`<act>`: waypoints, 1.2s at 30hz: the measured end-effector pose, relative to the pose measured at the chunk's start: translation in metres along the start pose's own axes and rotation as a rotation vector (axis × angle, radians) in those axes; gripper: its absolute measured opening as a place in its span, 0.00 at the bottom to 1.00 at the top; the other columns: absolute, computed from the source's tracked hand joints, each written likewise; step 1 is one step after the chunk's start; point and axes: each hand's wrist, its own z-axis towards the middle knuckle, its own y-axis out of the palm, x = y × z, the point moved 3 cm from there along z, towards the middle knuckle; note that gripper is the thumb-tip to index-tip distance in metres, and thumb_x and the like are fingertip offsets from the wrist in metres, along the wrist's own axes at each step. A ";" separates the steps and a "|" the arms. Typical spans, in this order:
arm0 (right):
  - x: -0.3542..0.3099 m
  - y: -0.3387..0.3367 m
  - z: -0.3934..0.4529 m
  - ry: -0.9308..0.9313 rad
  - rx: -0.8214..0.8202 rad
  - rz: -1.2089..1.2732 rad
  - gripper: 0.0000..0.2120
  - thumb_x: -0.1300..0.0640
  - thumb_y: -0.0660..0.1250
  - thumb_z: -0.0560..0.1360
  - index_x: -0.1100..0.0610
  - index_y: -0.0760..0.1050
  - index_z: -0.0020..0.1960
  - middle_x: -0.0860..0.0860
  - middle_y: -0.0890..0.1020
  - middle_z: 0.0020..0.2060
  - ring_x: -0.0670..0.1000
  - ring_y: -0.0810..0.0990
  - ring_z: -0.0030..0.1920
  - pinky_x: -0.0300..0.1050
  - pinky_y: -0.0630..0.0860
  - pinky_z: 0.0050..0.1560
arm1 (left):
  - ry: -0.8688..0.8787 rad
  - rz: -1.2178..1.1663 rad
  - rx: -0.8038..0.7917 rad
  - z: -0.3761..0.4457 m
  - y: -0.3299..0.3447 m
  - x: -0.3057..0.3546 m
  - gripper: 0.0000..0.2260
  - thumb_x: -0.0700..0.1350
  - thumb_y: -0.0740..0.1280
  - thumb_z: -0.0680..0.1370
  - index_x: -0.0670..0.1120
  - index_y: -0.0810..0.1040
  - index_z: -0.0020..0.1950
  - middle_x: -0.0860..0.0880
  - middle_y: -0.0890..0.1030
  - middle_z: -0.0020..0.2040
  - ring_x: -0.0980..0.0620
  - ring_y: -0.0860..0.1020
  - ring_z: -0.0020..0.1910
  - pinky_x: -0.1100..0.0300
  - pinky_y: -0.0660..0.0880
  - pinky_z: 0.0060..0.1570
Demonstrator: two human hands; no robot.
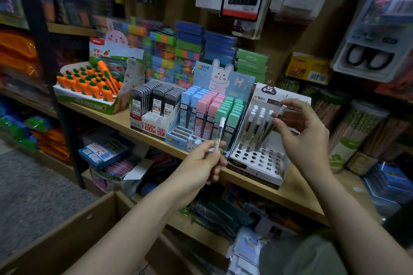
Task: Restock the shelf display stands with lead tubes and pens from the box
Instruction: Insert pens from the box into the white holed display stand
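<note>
Left hand [206, 154] at mid-frame, grip pinching one white-capped pen [219, 135] upright near its lower end, in front of the pastel lead tube stand [201, 116]. Right hand [301, 131] raised over the pen stand [259, 154], grip pinching a second pen [278, 116] just below its cap, tip slanted down toward the back rows.

Pen stand on the wooden shelf [297, 196]: a few pens standing in the rear holes, front rows of holes vacant. Exact hole under the right-hand pen not determinable; fingers and blur in the way. Black lead tube stand [154, 107] at left looks well filled. Cardboard box [67, 241] open at lower left, contents out of view.

Step in hand, as judged: seating the right-hand pen in a free hole. Recommended: bring to vertical before lowering, tip aimed at a hole next to the standing pens, back rows filled first to keep the front clear for reaching. Lower gently, release only once seated. Keep knuckles off neighbouring caps; light pens likely to tip. Then pass the left-hand pen across, or seat it directly.
</note>
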 end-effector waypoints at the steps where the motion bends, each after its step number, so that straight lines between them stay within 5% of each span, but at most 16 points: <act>1: -0.001 0.000 0.000 -0.003 -0.004 -0.011 0.19 0.62 0.72 0.73 0.44 0.75 0.58 0.39 0.82 0.47 0.35 0.82 0.47 0.27 0.76 0.48 | 0.008 -0.005 -0.007 0.000 0.000 0.000 0.11 0.42 0.56 0.84 0.52 0.74 0.63 0.51 0.77 0.39 0.56 0.70 0.33 0.64 0.67 0.33; 7: 0.001 0.002 0.002 0.019 0.007 -0.063 0.21 0.62 0.73 0.73 0.38 0.74 0.55 0.39 0.79 0.45 0.38 0.81 0.46 0.31 0.77 0.47 | -0.011 -0.027 0.015 0.003 0.001 -0.003 0.11 0.44 0.55 0.84 0.52 0.75 0.60 0.54 0.78 0.37 0.58 0.70 0.32 0.67 0.67 0.32; 21: -0.003 0.015 -0.001 -0.023 -0.029 -0.270 0.17 0.62 0.76 0.69 0.50 0.78 0.55 0.46 0.79 0.40 0.41 0.79 0.40 0.19 0.70 0.38 | 0.019 -0.033 0.011 0.006 0.003 -0.013 0.09 0.39 0.61 0.82 0.47 0.72 0.61 0.52 0.84 0.42 0.58 0.75 0.39 0.66 0.73 0.38; 26: -0.003 0.016 -0.005 -0.015 -0.049 -0.295 0.19 0.60 0.75 0.71 0.50 0.76 0.59 0.47 0.78 0.47 0.40 0.78 0.40 0.31 0.78 0.41 | 0.031 -0.036 0.021 0.005 0.004 -0.011 0.09 0.40 0.61 0.81 0.47 0.72 0.61 0.52 0.84 0.43 0.58 0.76 0.39 0.66 0.74 0.39; 31: -0.019 0.008 -0.008 -0.003 0.044 0.027 0.17 0.55 0.72 0.74 0.42 0.73 0.59 0.42 0.80 0.45 0.44 0.80 0.41 0.36 0.80 0.39 | 0.049 -0.067 -0.060 0.001 0.009 -0.006 0.08 0.41 0.58 0.83 0.46 0.72 0.60 0.53 0.84 0.41 0.59 0.76 0.36 0.64 0.74 0.39; 36: -0.032 0.032 -0.019 0.124 -0.235 0.278 0.20 0.62 0.74 0.71 0.48 0.76 0.60 0.49 0.84 0.43 0.48 0.85 0.44 0.46 0.83 0.47 | 0.066 -0.068 -0.112 0.001 0.016 -0.007 0.09 0.41 0.57 0.83 0.45 0.72 0.61 0.54 0.83 0.40 0.59 0.76 0.36 0.65 0.73 0.39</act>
